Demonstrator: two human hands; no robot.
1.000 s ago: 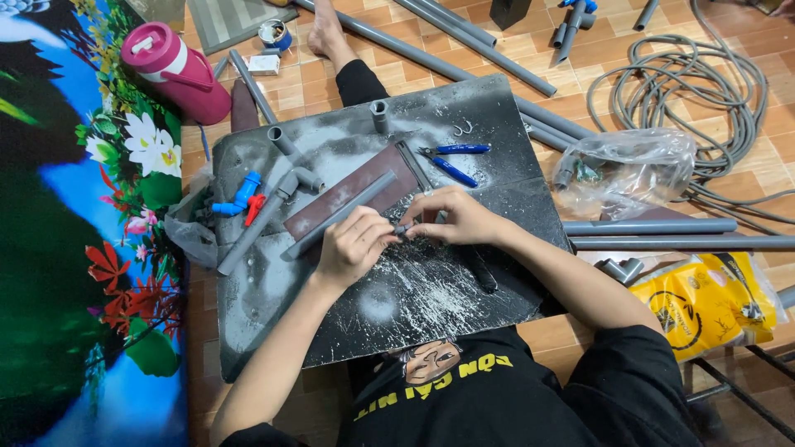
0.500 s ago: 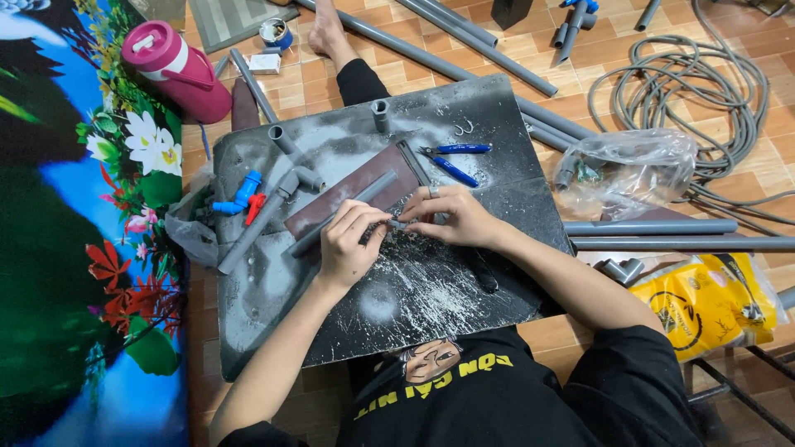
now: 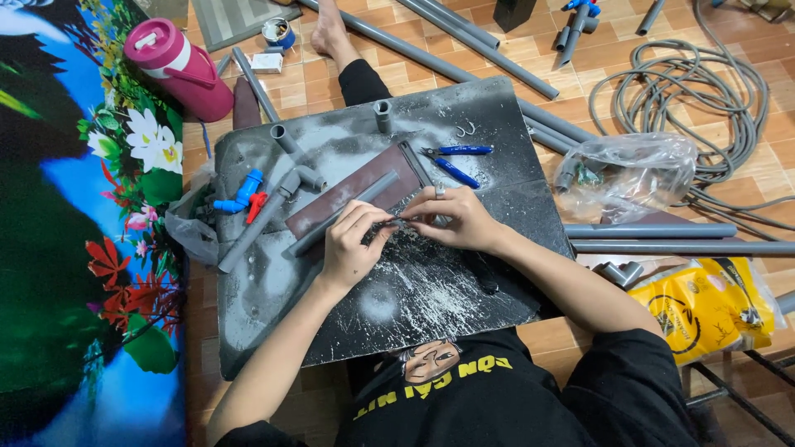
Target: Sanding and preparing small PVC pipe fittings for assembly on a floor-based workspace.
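Both hands [image 3: 406, 228] have stayed pinched around one small part [image 3: 401, 222].

Between the left hand [image 3: 352, 244] and right hand [image 3: 455, 217] — above the dark board [image 3: 414, 290] — a small piece, too covered to identify.

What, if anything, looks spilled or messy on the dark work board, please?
Pale shavings and dust are scattered across the dark work board, thickest just below the left hand and right hand. Otherwise nothing looks damaged.
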